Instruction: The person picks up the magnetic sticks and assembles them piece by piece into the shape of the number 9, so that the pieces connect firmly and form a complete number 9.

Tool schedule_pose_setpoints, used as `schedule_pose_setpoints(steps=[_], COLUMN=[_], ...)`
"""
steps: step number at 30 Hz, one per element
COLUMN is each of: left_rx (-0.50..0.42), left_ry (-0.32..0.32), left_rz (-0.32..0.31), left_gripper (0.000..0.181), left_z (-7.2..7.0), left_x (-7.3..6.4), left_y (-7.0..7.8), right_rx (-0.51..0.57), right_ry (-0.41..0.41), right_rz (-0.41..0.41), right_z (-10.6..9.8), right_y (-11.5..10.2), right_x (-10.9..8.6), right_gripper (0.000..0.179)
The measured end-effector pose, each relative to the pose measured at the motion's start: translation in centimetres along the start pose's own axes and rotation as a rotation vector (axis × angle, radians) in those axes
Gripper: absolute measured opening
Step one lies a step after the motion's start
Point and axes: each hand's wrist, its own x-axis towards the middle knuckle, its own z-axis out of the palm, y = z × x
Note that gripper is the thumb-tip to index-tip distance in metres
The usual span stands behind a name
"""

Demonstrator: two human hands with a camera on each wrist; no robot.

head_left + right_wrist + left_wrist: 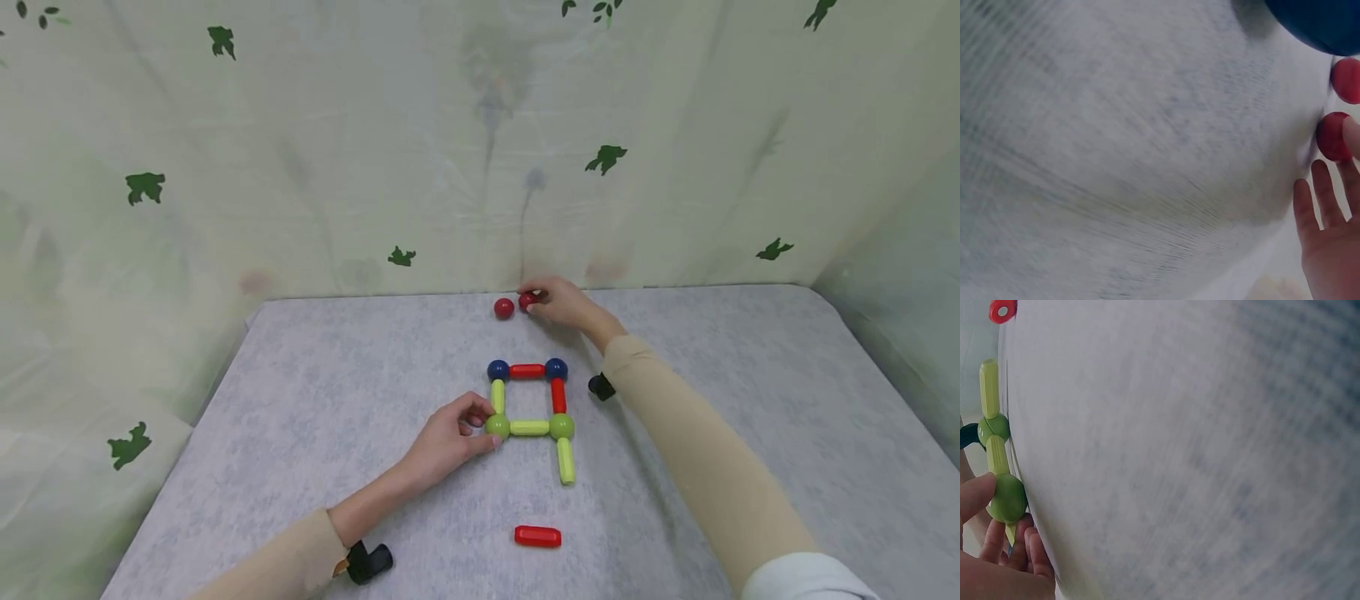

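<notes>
A square of magnetic rods and balls lies mid-table. Its far corners are blue balls [498,370], joined by a red rod [527,371]; its near corners are green, joined by a yellow-green rod [529,427]. From the near right green ball [562,426], another yellow-green rod [566,462] points toward me. My left hand [446,437] holds the near left green ball [1007,499] between thumb and fingers. At the table's far edge, my right hand [562,302] pinches a red ball [1334,137]. Just left of it in the head view sits a second red ball [504,308].
A loose red rod [537,537] lies in front of the square. Behind the table's far edge hangs a pale curtain [315,150] with green leaf shapes. Black wrist cameras are strapped under the left sleeve [285,550] and the right sleeve [690,450].
</notes>
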Motion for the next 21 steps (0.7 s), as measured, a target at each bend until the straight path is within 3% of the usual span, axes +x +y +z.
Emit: schedule_pose_setpoints(steps=[6,17,21], left_rx=[-0.001,0.001,0.001], left_ry=[-0.001,0.001,0.001], left_rz=[0.014,0.013,0.015], left_gripper=[0.028,0.028,0.028], left_z=[0.1,0.1,0.1], left_x=[0.0,0.0,0.0], left_y=[0.0,-0.1,0.0], right_rx=[0.003,-0.012,-0.022], right_ry=[0.023,0.054,0.06], right_rz=[0.058,0.065,0.024], right_z=[0.4,0.8,0.7], right_y=[0.2,-0.4,-0.7], right_x=[-0.2,-1.7,-2.6], right_gripper=[0.039,0.039,0.04])
